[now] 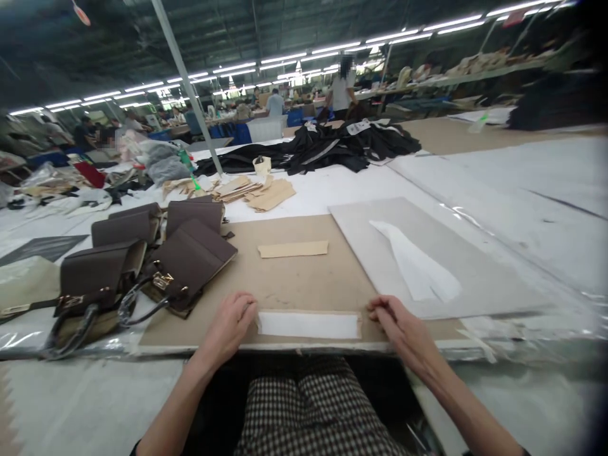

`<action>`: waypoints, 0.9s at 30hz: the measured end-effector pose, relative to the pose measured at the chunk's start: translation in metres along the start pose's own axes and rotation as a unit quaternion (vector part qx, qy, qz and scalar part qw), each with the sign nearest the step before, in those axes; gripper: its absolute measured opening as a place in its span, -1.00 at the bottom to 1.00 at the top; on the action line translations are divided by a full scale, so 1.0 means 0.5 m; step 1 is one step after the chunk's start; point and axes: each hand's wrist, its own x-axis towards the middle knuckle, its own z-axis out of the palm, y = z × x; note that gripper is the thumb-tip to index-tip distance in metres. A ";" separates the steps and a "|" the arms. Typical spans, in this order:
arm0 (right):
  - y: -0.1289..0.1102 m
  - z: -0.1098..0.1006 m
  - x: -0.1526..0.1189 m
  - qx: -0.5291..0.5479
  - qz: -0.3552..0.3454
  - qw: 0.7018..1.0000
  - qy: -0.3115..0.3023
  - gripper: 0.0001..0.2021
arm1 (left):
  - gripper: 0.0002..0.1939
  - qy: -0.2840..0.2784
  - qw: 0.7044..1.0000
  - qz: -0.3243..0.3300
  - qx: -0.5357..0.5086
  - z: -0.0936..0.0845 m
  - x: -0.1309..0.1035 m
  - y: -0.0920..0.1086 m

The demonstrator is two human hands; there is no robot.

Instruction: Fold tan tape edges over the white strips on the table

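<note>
A flat white strip with tan edges (308, 324) lies lengthwise near the table's front edge. At its left end is my left hand (232, 323), fingers bent and pinched together at the strip's tan edge. My right hand (396, 323) is just beyond the right end, a small gap away from it. Its fingers are curled in against the thumb, and whatever may be between them is hidden. Farther in, a plain tan strip (293, 249) rests on the same brown board (304, 285).
Several dark brown handbags (199, 256) are piled at the left. To the right, a grey sheet (351, 221) carries a white cut piece (418, 263). Tan pieces (270, 194) and a black fabric heap (327, 147) lie behind, near a metal pole (190, 88). People stand farther back.
</note>
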 end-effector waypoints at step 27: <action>-0.254 0.196 -0.044 -0.024 -0.272 0.939 -0.210 -0.64 | -0.51 -0.055 0.992 0.037 -0.106 0.033 -0.025 -0.051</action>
